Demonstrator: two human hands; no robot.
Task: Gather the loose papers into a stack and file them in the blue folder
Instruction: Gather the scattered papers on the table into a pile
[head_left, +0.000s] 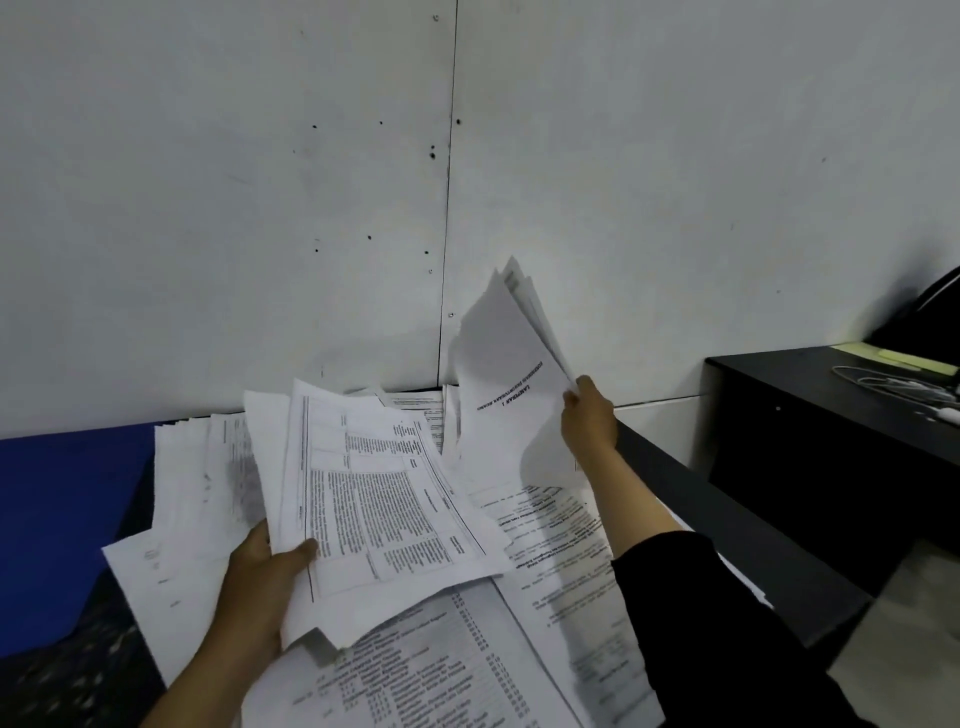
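Note:
Loose printed papers (431, 654) lie spread across the dark desk in front of me. My left hand (262, 577) grips a sheaf of printed sheets (374, 493) by its near edge, lifted a little above the pile. My right hand (589, 418) pinches a second bundle of sheets (511, 374) at its right edge and holds it upright, fanned at the top. The blue folder (57, 525) lies flat at the far left of the desk, partly under the papers' left edge.
A white wall stands right behind the desk. The desk's right edge (727, 519) runs diagonally past my right arm. Beyond it stands a black cabinet (831, 431) with a cable, yellow paper and a dark object on top.

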